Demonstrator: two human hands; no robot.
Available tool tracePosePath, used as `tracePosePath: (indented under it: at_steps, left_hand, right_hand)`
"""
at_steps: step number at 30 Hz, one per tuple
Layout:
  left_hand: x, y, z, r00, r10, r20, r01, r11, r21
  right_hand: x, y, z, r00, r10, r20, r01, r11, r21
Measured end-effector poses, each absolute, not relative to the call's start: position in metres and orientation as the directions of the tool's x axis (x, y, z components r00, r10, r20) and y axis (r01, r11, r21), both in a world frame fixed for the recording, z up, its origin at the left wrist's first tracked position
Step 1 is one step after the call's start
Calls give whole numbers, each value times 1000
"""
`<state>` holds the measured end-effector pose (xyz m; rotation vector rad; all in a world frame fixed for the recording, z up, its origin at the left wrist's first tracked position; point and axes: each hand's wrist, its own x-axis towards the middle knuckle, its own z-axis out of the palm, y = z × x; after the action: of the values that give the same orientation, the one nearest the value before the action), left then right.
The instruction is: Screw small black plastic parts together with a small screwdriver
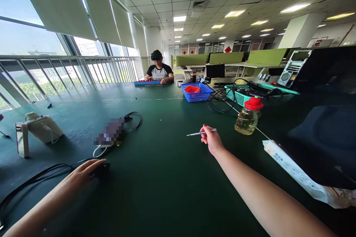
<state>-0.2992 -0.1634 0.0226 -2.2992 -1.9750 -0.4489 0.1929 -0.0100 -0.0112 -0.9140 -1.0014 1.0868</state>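
Observation:
My right hand [211, 139] is closed around a slim screwdriver [198, 133] with a clear handle, held above the dark green table. Its thin metal shaft points left, and the handle's end shows past my fingers. At the lower left, my left hand [85, 169] lies with its fingers stretched out over a black object [102, 170]. That object's kind is unclear, and my thumb is hidden. Just beyond it lies a blurred purplish item [110, 133] with a white cable loop [99, 151] and a thin black cord [136, 120].
At left are a beige bottle [44, 127] and black cables [36, 176]. A red-lidded jug [249, 116], blue basket [197, 92], teal basket [237, 97] and white packet [296, 174] occupy the right. Across the table sits a person [159, 68] behind a blue tray [147, 82].

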Motion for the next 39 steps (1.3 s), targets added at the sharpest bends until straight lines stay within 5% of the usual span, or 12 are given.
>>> tracePosePath:
  at_steps: [10,19,39]
  left_hand:
    - [-274,-173,33,-65,991,121,970,34,239]
    - [-265,-187,24,-225,957,185,953,176,247]
    - [-261,-174,18,-191,965,181,972,160,170]
  right_hand:
    - [194,-8,-14,145,972,183,-256,215,-942]
    - [193,-11,-11,135,972,195,-242,223,-944]
    - [193,-8,-13,147,971,189,-256,222,-941]
